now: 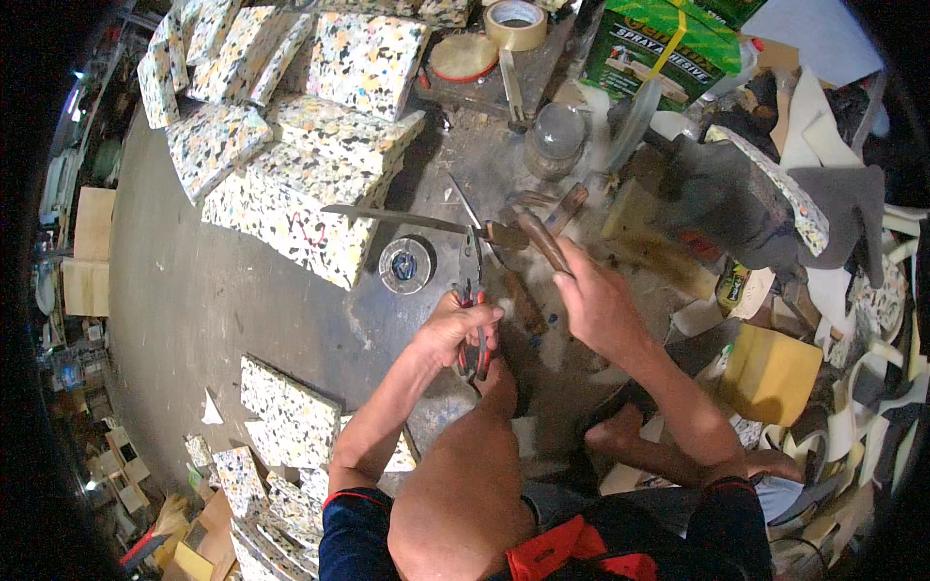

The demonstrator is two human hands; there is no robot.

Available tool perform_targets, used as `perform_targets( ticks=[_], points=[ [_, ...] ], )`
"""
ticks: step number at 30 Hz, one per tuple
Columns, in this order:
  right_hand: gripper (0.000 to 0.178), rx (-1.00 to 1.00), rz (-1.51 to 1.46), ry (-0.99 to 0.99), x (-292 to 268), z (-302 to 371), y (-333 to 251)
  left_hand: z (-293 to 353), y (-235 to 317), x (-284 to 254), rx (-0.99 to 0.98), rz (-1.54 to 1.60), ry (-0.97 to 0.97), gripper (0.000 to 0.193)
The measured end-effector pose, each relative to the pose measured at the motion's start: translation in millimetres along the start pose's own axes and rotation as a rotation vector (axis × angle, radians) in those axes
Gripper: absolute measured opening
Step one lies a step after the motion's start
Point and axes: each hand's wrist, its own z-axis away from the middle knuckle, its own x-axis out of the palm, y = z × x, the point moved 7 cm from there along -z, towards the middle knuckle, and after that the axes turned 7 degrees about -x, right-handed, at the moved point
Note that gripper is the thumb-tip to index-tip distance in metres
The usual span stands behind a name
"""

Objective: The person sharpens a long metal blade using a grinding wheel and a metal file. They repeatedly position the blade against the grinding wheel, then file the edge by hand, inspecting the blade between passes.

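My left hand is closed round pliers with red and black handles, jaws pointing away from me. Their tip reaches the blade of a long knife, or lies just under it; I cannot tell which. The fingers of my right hand grip a brown wooden handle. Its far end overlaps the knife's handle, so I cannot make out which tool it belongs to. Below them a second long blade lies slantwise, with a wooden handle near my right hand.
Speckled foam blocks are piled at the far left, with more foam pieces near left. A round tin stands by the pliers. Farther back are a glass jar, a tape roll and a green box. Foam scraps crowd the right.
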Motion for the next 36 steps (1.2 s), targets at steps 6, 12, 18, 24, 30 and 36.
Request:
perform_targets(
  ticks=[6,12,18,24,30,36],
  points=[
    [0.062,-0.102,0.167,-0.037,8.8,-35.5,-20.0,-6.2,16.5,9.4,0.002,0.063,0.011,0.017],
    [0.067,-0.075,0.310,-0.124,26.6,-39.8,0.8,-13.6,21.6,19.7,-0.008,0.066,-0.009,0.019],
    [0.073,-0.203,0.235,0.157,-5.8,-49.6,-59.4,-15.5,21.0,19.0,0.028,0.083,-0.034,0.019],
    [0.062,0.015,0.273,-0.009,11.8,-37.7,43.1,-6.5,34.7,22.5,0.079,0.194,0.086,0.017],
    [0.065,-0.078,0.202,0.117,-31.9,-54.9,-51.3,-9.7,33.2,24.0,0.035,0.188,0.006,0.018],
    [0.070,0.103,0.194,-0.101,13.5,-39.0,-9.9,-17.6,20.5,38.4,-0.011,0.212,0.005,0.019]
  ],
)
